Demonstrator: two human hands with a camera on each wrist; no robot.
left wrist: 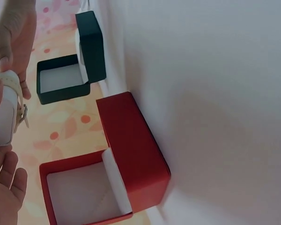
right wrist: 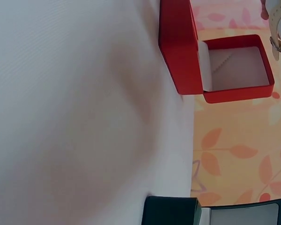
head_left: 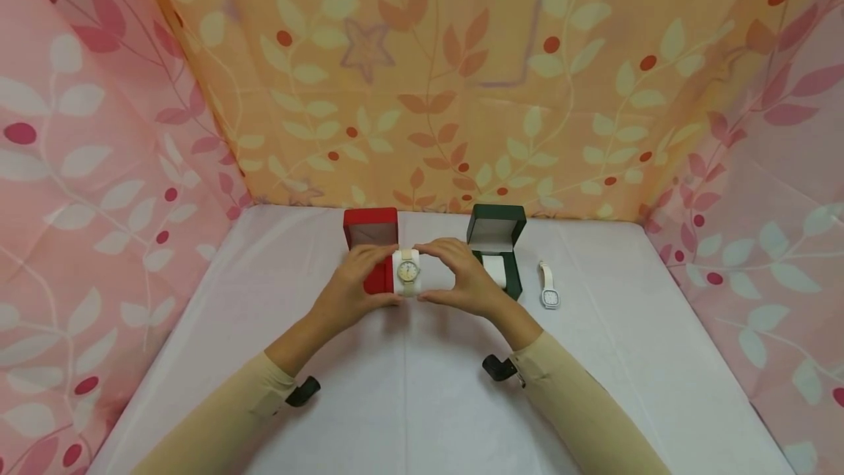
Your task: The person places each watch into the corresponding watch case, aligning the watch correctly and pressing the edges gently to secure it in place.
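Observation:
A watch point(head_left: 408, 270) with a cream strap and gold-toned case is wrapped round a white watch cushion point(left wrist: 3, 123). My left hand point(head_left: 352, 278) holds the cushion at its left side, fingers at the far end and thumb at the near end. On its right side my right hand point(head_left: 464, 277) grips it the same way. Held up, watch and cushion partly hide the open red watch box point(head_left: 371, 218) behind them. An open green watch box point(head_left: 496, 222) stands behind my right hand, with a white cushion point(head_left: 494, 270) in it.
A second watch point(head_left: 549, 292), with a pale strap and squarish case, lies right of the green box. The white-covered table point(head_left: 402, 402) is bordered by a floral orange cloth point(head_left: 422, 94) at the back and pink floral cloths point(head_left: 99, 204) at the sides.

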